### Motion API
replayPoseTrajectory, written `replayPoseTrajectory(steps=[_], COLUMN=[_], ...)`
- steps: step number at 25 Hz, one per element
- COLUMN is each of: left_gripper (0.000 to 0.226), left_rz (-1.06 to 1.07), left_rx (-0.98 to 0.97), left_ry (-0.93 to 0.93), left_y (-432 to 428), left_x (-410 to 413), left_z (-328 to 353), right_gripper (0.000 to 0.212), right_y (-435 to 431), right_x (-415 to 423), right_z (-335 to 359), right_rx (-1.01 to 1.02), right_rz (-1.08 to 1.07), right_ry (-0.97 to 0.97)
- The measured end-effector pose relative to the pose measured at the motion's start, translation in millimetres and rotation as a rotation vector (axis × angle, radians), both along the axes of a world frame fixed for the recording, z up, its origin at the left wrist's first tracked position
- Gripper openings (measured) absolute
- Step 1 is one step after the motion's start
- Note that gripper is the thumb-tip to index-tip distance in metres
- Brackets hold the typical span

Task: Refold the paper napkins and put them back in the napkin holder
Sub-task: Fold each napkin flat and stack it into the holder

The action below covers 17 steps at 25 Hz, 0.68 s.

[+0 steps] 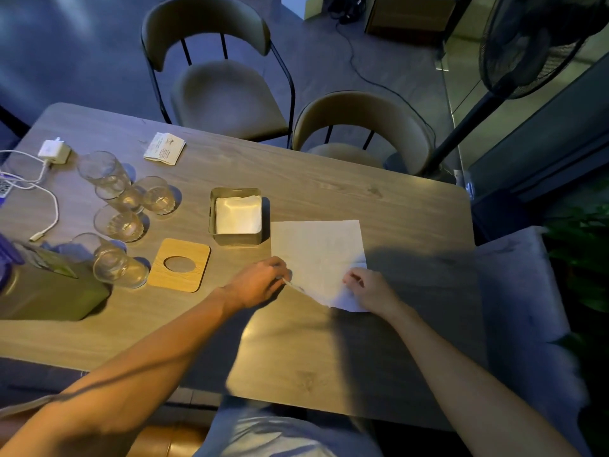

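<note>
Both near corners of the unfolded napkin (316, 255), spread flat on the desk (395, 206) beside the napkin holder (236, 215), are pinched by the left hand (260, 281) and right hand (369, 288); the thin, limp, easily torn sheet is best handled by its corners.

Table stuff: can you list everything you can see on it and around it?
Napkin: one, white, unfolded, right of the holder.
Napkin holder: one, grey metal box, table middle, white folded napkins inside.
Lid: one, wooden with a round hole, lying left of the holder.
Glasses: five, clear, left side.
Charger: one, white with cable, far left.
Card: one, white, far edge.
Box: one, olive, near left.
Chairs: two, tan, behind the table.
Fan: one, black, top right.
Left hand: pinching the napkin's near left edge.
Right hand: pinching its near right corner.
</note>
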<state>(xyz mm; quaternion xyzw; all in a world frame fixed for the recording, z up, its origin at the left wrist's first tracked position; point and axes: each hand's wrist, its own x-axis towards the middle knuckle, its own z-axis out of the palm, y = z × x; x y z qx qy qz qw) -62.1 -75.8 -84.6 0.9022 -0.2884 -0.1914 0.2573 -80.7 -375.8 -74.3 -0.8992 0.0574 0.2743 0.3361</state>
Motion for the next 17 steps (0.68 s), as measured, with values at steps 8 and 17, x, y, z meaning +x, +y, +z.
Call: replayPoseTrajectory(steps=[8, 17], left_gripper=[0.018, 0.022], left_rz=[0.445, 0.798], left_rx=[-0.285, -0.409], left_ry=[0.19, 0.396], left_y=[4, -2], left_x=[-5, 2], left_z=[-7, 2], right_gripper=[0.032, 0.061], right_y=[-19, -5], right_x=[7, 11], right_z=[7, 11], right_rx=[0.14, 0.032], right_rz=[-0.164, 0.118], right_ry=[-0.052, -0.005])
